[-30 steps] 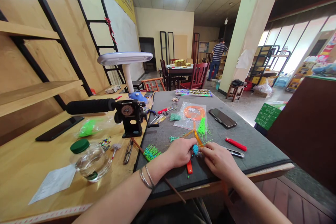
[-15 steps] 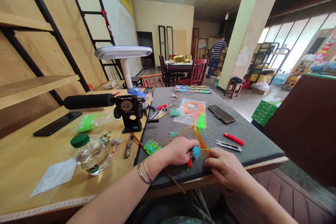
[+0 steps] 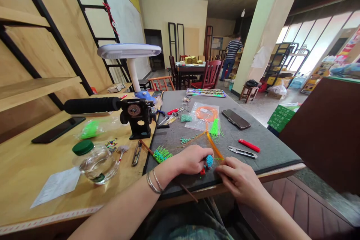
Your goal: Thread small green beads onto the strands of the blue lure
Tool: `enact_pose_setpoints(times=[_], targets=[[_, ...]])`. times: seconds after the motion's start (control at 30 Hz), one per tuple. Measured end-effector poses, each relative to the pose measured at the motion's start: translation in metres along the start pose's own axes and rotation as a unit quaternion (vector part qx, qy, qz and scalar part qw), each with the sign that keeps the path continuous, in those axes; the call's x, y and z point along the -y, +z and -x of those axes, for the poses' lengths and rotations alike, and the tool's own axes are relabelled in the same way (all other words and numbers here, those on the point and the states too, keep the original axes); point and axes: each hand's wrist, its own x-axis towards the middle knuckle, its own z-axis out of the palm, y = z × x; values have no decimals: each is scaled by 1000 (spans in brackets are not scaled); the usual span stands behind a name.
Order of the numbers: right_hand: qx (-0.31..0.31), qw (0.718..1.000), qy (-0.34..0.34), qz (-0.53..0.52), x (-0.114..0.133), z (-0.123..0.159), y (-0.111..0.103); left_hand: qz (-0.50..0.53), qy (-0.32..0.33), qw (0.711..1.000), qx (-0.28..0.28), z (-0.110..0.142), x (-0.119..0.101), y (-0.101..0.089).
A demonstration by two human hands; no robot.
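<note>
My left hand [image 3: 192, 159] rests on the grey mat [image 3: 267, 146] near its front edge, fingers closed on a small blue beaded ball [image 3: 209, 161]. A red lighter [image 3: 202, 171] peeks out from under that hand. My right hand [image 3: 237, 179] lies just right of the ball, fingers pinched together on a thin green strand [image 3: 218, 159] that runs from the ball. Orange strands [image 3: 214, 149] fan away behind the ball toward a clear bag of orange cord [image 3: 204, 115].
On the mat lie thread snips [image 3: 242, 152], a red lighter [image 3: 249, 145], a phone [image 3: 236, 119], green bristles [image 3: 161, 154] and loose teal beads [image 3: 185, 140]. Left on the wooden table stand a black hand-crank device [image 3: 138, 117], a glass jar [image 3: 98, 165], a lamp [image 3: 129, 51]. A person stands far back [image 3: 231, 59].
My right hand has slid back toward the table edge, drawing the green strand out from the ball. The view has tipped down a little. My left hand stays put.
</note>
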Motion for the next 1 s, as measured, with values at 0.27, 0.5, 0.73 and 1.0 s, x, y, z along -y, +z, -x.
enact_pose_setpoints(times=[0.27, 0.5, 0.73, 1.0], targets=[[-22, 986, 163, 38, 20, 9, 25, 74, -4, 997, -14, -1, 3, 5], [27, 972, 218, 86, 30, 1, 25, 80, -2, 996, -34, -1, 2, 7], [-42, 983, 174, 48, 19, 2, 22, 238, 35, 967, -87, -3, -1, 11], [-115, 988, 93, 55, 9, -12, 8, 284, -12, 953, -102, -9, -3, 18]])
